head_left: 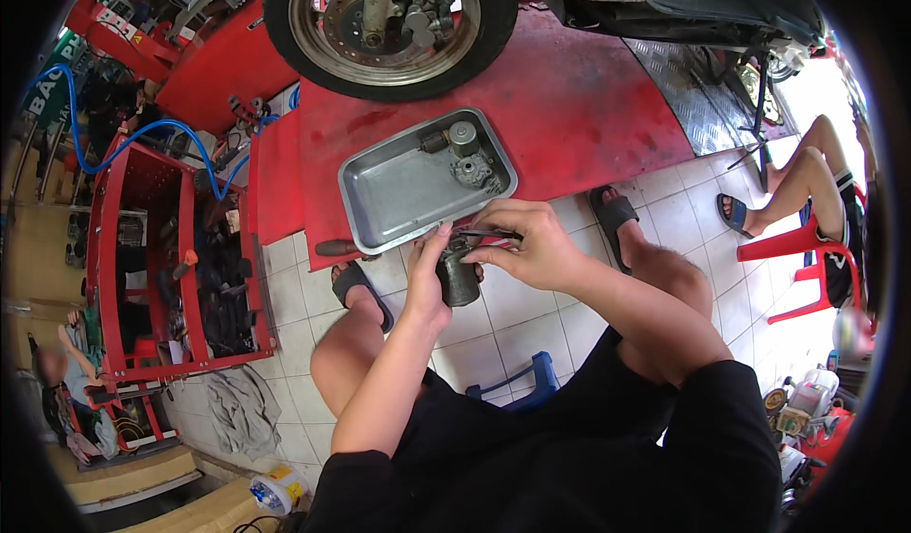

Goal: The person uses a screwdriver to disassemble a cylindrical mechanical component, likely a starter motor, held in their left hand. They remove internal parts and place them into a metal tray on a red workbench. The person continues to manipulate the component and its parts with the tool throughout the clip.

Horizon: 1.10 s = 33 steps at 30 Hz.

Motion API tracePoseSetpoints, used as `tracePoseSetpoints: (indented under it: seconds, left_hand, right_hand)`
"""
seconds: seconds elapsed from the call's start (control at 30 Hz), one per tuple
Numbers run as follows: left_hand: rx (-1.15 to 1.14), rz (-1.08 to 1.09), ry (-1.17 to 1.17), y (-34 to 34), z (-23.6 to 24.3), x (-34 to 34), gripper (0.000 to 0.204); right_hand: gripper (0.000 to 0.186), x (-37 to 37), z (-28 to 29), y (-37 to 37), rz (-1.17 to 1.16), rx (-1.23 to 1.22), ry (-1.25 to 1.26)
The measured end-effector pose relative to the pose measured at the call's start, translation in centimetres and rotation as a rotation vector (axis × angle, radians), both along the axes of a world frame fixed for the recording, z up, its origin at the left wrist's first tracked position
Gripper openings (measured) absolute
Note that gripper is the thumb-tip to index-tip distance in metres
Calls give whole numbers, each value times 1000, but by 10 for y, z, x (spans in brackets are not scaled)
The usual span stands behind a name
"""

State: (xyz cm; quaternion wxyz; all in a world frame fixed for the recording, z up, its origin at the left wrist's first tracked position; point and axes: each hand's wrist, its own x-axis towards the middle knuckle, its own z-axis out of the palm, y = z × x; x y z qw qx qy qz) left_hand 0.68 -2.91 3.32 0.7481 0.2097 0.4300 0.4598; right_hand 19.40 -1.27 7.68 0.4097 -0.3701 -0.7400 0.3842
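Note:
My left hand [429, 272] is wrapped around a dark grey metal cylinder [461, 284], held upright just off the near edge of a metal tray [380, 234]. At the cylinder's top, my right hand [527, 245] pinches a thin dark piece [501, 235]; its kind is too small to make out. Inside the tray's right end lie a round metal can-shaped part [463, 136], a small dark cylindrical part [434, 142] and a cast metal housing [472, 170]. A dark handle [334, 247] sticks out beside the tray's near left corner.
The tray rests on a red lift platform [588, 106] under a motorbike's front wheel [391, 30]. A red tool cart [190, 277] with a blue hose [180, 127] stands left. Below me is a blue stool [543, 376]. Another person's legs [807, 187] and a red chair [807, 258] are at right.

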Motion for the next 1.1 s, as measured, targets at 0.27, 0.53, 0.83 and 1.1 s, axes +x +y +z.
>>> tracePoseSetpoints:
  seconds: [0.27,0.53,0.83,1.1]
  left_hand:
    - [-66,4,-87,4,-8,14,38]
    - [-137,-8,-32,3,-29,9,39]
    - [-36,-23,111,11,-22,11,36]
    - [-60,-52,115,9,-19,15,33]
  right_hand:
    - [27,7,-17,9,-75,149,-124]
    - [28,-2,-20,10,-114,170,-215]
    - [22,2,-10,13,-73,153,-319]
    - [26,5,-10,11,-94,-28,-230]
